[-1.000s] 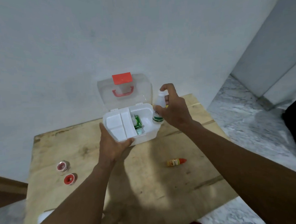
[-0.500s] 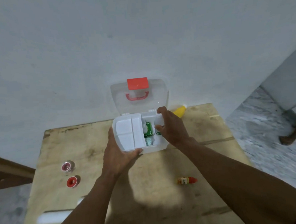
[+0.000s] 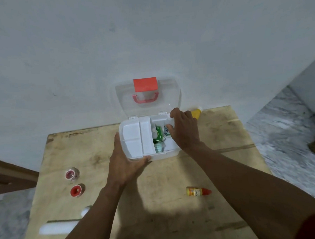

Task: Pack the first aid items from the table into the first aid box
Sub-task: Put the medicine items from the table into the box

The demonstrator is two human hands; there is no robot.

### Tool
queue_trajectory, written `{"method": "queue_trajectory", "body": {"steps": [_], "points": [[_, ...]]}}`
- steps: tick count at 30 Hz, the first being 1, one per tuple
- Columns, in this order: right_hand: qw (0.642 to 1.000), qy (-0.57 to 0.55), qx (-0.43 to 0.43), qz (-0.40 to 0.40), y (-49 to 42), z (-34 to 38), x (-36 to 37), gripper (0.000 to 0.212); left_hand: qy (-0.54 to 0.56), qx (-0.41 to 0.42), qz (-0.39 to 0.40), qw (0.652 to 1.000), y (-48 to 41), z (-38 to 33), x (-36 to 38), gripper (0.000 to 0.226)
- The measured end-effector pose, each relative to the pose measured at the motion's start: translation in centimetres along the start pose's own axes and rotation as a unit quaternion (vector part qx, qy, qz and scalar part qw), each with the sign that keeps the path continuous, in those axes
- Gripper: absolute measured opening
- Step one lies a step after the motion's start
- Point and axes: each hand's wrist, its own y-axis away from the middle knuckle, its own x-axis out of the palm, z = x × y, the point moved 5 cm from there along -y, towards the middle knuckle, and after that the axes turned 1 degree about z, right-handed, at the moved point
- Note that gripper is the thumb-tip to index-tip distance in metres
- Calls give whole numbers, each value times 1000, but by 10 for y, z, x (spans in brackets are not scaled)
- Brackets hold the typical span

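The white first aid box point(image 3: 170, 153) stands open at the table's far edge, its clear lid point(image 3: 148, 98) with red latch and handle leaning against the wall. A white inner tray point(image 3: 135, 138) covers its left half. A green packet point(image 3: 158, 134) lies in the right half. My right hand point(image 3: 185, 130) reaches into the box, fingers around a small white bottle point(image 3: 166, 130) standing inside. My left hand point(image 3: 125, 161) grips the box's front left corner. On the table lie two red tape rolls point(image 3: 72, 174) point(image 3: 76, 190), a small yellow bottle with red cap point(image 3: 198, 191) and a white roll point(image 3: 58, 227).
A yellow bottle point(image 3: 195, 113) lies behind my right hand near the wall. The wooden table point(image 3: 157, 201) ends close to the marble floor on the right. A dark wooden piece point(image 3: 11, 174) runs at the left.
My right hand has lowered the white bottle from above the box's right rim down into the right half. My left hand has kept its hold on the box.
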Motion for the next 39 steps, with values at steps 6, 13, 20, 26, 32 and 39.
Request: {"method": "queue_trajectory", "body": {"steps": [6,13,20,26,32,39], "points": [[999,-24,6,41,9,0,-7,39,25,9,5,1000,1,0,0,97],[984,-129,115,45,31,-12,-30,44,60,17,-2,998,4,5,-4,99],[952,-173,252,20,46,-43,-42,46,35,18,-22,999,7,9,-4,101],[927,-184,326,36,15,-77,-24,45,23,2,-4,1000,8,7,-1,101],[911,-168,373,57,-29,-110,4,40,3,-29,-10,1000,3,4,1,113],[893,-163,412,81,-54,-130,32,50,-6,-56,-4,998,-2,-3,8,115]]}}
